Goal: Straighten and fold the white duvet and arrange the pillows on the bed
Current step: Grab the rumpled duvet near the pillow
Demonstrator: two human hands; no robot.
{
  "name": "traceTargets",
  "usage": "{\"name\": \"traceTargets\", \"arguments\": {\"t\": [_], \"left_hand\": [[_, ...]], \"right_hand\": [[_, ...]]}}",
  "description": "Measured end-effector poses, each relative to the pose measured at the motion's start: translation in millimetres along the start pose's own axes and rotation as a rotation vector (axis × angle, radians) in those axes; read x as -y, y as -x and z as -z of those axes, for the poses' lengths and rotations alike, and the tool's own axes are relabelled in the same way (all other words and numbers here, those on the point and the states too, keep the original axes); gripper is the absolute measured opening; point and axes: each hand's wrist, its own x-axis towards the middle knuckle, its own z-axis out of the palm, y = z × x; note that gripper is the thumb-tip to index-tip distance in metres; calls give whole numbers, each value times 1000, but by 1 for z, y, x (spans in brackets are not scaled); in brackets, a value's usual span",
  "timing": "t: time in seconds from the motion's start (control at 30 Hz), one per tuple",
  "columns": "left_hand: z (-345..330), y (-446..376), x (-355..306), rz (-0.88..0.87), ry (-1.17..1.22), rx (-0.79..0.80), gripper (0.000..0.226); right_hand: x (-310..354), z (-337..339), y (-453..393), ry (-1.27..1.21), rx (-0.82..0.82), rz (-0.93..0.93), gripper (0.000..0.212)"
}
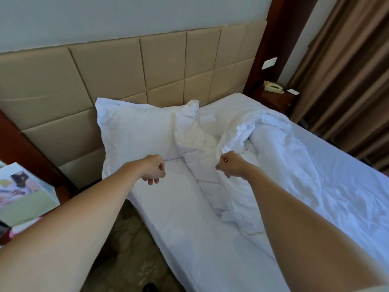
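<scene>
**Duvet and pillows, state on the bed**

White duvet (271,144) is seen crumpled in a long, bunched heap along the middle of the bed (347,175), with its top end rolled over near the headboard. One white pillow (134,131) is propped tilted against the headboard at the near corner. A second, creased pillow (195,135) is slumped between the first pillow and the duvet, touching both. The white sheet is left exposed on either side.

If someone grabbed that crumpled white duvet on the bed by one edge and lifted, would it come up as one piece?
Probably not. The crumpled white duvet lies in soft heaped folds, so it likely droops and unrolls rather than lifting stiffly. Its puffy bulk suggests it is light for its size. On the smooth white bed sheet it would probably slide easily.
</scene>
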Motion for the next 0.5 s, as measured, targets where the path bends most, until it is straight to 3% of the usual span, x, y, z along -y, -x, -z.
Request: {"name": "traceTargets", "arguments": {"t": [0.23, 0.37, 0.5], "left_hand": [[18, -105, -11, -103, -52, 144, 14], [8, -167, -24, -183, -74, 201, 13], [0, -233, -37, -251, -108, 182, 10]], "right_hand": [[-9, -15, -74, 1, -97, -201, 30], [-36, -25, -120, -20, -126, -296, 7], [-49, -48, -189, -50, -84, -265, 38]]}}
